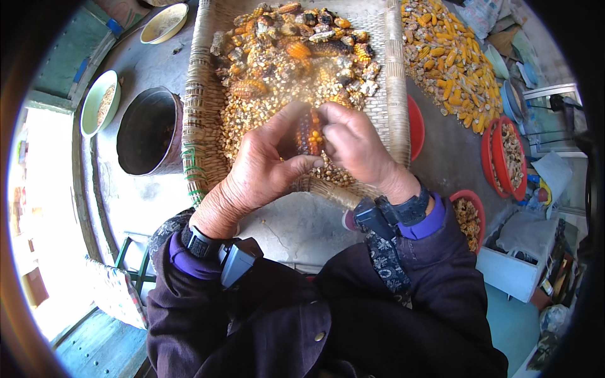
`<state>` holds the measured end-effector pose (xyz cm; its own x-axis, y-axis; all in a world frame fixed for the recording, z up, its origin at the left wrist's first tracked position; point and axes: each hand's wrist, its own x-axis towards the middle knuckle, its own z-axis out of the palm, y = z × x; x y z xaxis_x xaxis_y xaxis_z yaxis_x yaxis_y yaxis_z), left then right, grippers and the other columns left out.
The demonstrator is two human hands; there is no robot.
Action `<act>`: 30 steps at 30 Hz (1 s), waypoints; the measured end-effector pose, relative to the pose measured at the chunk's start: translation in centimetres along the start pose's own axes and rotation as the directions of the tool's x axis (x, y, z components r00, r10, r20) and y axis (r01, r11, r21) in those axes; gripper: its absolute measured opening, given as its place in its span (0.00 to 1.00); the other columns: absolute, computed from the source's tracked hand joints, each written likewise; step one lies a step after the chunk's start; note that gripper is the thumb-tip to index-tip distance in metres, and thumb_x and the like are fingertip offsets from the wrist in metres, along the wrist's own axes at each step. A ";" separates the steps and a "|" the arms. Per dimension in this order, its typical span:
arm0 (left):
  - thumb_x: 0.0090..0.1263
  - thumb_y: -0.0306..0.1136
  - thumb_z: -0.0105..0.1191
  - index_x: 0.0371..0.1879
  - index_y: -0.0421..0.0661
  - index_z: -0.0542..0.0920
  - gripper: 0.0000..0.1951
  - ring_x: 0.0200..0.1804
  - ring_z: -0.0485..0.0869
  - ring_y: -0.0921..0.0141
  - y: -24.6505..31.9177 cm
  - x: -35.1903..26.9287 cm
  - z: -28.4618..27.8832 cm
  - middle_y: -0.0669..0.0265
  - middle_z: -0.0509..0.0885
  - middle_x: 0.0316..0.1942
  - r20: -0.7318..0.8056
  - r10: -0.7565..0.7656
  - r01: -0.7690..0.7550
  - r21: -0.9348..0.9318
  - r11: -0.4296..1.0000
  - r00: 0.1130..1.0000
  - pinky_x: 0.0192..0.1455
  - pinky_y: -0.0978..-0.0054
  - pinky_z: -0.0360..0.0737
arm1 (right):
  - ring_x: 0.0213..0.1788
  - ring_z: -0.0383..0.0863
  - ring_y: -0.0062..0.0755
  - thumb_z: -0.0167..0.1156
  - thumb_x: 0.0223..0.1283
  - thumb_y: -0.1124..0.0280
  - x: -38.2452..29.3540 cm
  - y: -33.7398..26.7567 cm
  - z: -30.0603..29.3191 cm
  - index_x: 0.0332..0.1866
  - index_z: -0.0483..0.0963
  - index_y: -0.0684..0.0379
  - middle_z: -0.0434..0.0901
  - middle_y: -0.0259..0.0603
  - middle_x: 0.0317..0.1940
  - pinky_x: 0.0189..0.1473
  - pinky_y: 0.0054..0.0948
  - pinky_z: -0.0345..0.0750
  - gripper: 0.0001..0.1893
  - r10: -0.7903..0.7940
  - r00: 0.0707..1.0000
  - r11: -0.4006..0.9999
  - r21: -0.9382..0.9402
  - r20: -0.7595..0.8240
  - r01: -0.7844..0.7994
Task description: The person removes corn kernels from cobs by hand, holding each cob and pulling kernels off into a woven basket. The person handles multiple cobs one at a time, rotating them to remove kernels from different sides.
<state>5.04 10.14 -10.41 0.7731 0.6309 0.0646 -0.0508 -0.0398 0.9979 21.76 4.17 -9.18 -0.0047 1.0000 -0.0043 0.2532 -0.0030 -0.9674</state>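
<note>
My left hand [262, 163] holds a dark red and orange corn cob [309, 134] over the near part of a woven wicker tray [396, 85]. At the cob's right side is my right hand [354, 139], its fingers curled against the kernels; whether it grips anything of its own is hidden. Loose kernels [246, 124] lie below and beyond both hands in the tray. Farther back, cobs and cob pieces are piled, many with blackened parts, among them an orange cob [298, 50] and another at the left [248, 88].
A dark bucket [150, 132] and a pale green bowl [99, 104] stand left of the tray. Yellow cobs [444, 61] are heaped on the floor at the right. Red basins [521, 165] with corn pieces and a red basin rim [417, 127] are also at the right.
</note>
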 end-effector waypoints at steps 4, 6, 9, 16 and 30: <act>0.54 0.21 0.64 0.64 0.36 0.59 0.37 0.49 0.76 0.74 0.5 0.1 0.0 0.61 0.75 0.51 -0.029 -0.080 0.074 -0.152 0.986 0.996 0.49 0.77 0.78 | 0.22 0.63 0.16 0.46 0.66 0.55 -0.2 -0.6 -0.3 0.28 0.68 0.61 0.65 0.29 0.19 0.22 0.22 0.63 0.19 0.201 0.979 0.915 0.348 0.043 -0.203; 0.54 0.21 0.63 0.64 0.36 0.59 0.37 0.49 0.76 0.74 0.5 0.2 0.0 0.61 0.75 0.51 -0.020 -0.115 0.110 -0.174 0.979 0.993 0.48 0.77 0.78 | 0.23 0.64 0.18 0.48 0.66 0.52 -0.1 -0.5 0.1 0.30 0.69 0.62 0.67 0.30 0.18 0.26 0.24 0.66 0.21 0.085 0.996 0.991 0.104 -0.028 -0.082; 0.55 0.22 0.63 0.64 0.36 0.59 0.37 0.50 0.75 0.75 0.4 0.3 0.1 0.61 0.75 0.52 -0.024 -0.097 0.093 -0.126 0.988 0.995 0.51 0.76 0.77 | 0.21 0.69 0.24 0.50 0.65 0.56 0.0 0.0 0.4 0.31 0.69 0.63 0.70 0.37 0.16 0.24 0.29 0.68 0.18 -0.019 0.997 0.999 -0.031 -0.077 0.017; 0.55 0.23 0.64 0.64 0.35 0.57 0.38 0.55 0.72 0.74 -0.1 0.4 0.3 0.60 0.73 0.55 -0.004 -0.089 0.089 0.070 0.994 0.996 0.61 0.73 0.69 | 0.21 0.68 0.24 0.46 0.65 0.65 -0.4 0.8 1.2 0.35 0.67 0.64 0.68 0.37 0.16 0.24 0.29 0.67 0.12 -0.125 0.977 0.970 -0.227 -0.175 0.083; 0.54 0.22 0.63 0.64 0.37 0.59 0.37 0.52 0.75 0.73 0.2 0.3 -0.3 0.61 0.74 0.54 -0.036 -0.081 0.077 -0.096 0.992 0.996 0.55 0.73 0.76 | 0.18 0.72 0.29 0.53 0.63 0.64 -0.3 0.1 0.7 0.31 0.67 0.64 0.70 0.42 0.15 0.22 0.30 0.68 0.12 -0.123 0.985 0.991 -0.072 -0.120 0.115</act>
<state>5.09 10.59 -10.21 0.7516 0.6594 -0.0167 -0.0512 0.0836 0.9952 21.11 3.88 -9.42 0.0799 0.9862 0.1452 0.3197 0.1126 -0.9408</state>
